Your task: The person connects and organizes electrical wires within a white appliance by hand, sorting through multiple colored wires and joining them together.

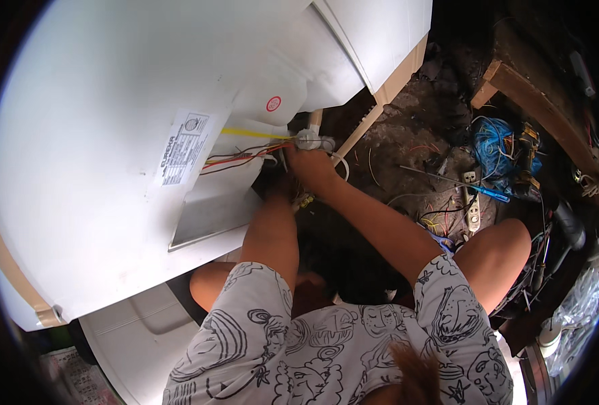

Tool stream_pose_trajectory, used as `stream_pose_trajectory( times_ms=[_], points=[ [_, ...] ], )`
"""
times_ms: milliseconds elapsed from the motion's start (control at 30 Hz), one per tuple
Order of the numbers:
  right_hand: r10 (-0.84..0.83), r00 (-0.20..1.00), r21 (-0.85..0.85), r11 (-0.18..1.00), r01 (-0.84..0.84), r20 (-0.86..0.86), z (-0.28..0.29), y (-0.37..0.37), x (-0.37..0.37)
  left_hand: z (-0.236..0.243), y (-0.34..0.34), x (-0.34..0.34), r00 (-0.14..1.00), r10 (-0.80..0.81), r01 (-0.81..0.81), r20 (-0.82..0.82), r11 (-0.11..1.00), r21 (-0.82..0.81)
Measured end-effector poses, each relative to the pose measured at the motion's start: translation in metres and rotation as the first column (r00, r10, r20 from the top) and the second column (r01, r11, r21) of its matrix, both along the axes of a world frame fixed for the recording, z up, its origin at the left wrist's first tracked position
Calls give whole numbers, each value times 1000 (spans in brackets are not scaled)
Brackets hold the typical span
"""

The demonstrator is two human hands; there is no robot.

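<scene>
Closest to the camera, along the lower edge of the frame, is the person's white shirt [326, 351] printed with black line drawings, with a tuft of reddish-brown hair [414, 371] at the bottom centre. Both bare forearms rise from it toward the middle of the frame.

The right hand [311, 167], just above the centre, has its grip closed on a small whitish plastic part [309, 139] wrapped in clear film, which sits where a bundle of wires [242, 155] ends. The wires, red, orange and brown, run leftward across the white appliance body [97, 135], and a yellow wire [249, 133] lies just above them. The left hand [276, 185] is just left of and below the right one, tucked into the dark gap under the wires; its fingers are hidden, so I cannot tell whether its grip is wide or narrow or holds anything.

The appliance fills the upper left of the frame, lying tilted, with a white label [185, 148] and a small round red-ringed sticker [273, 103] near the wires. A grey metal panel [208, 216] lies below the label.

At the right of the frame, on the dirt floor [407, 128], lie a tangle of blue cord [492, 145], a blue-handled screwdriver [478, 189], a white power strip [474, 206] and loose wire scraps. A bare knee [502, 250] shows at the right.
</scene>
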State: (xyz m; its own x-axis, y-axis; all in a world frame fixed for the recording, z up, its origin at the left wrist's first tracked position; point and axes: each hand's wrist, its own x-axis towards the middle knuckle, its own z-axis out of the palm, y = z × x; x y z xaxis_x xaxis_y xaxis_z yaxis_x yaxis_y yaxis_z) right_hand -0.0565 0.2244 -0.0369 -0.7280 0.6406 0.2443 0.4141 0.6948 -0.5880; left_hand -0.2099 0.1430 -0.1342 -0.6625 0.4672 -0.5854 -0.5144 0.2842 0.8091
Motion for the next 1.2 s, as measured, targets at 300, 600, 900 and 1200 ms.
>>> stream_pose_trajectory(
  times_ms=[300,600,900,1200],
  points=[
    [58,998,-31,998,-56,41,-4,-7,-2,-14,-7,-11,1000,18,-18,17,1000,10],
    [86,994,-92,992,-81,60,-2,4,-4,-8,-6,-22,1000,12,-12,-8,1000,-5],
    [24,997,-23,999,-23,69,-7,8,-5,-7,-12,-26,999,24,-24,-42,1000,-7],
    [17,999,0,1000,-17,45,-6,7,-2,-1,-16,-23,999,26,-27,-44,1000,-14]
  ],
)
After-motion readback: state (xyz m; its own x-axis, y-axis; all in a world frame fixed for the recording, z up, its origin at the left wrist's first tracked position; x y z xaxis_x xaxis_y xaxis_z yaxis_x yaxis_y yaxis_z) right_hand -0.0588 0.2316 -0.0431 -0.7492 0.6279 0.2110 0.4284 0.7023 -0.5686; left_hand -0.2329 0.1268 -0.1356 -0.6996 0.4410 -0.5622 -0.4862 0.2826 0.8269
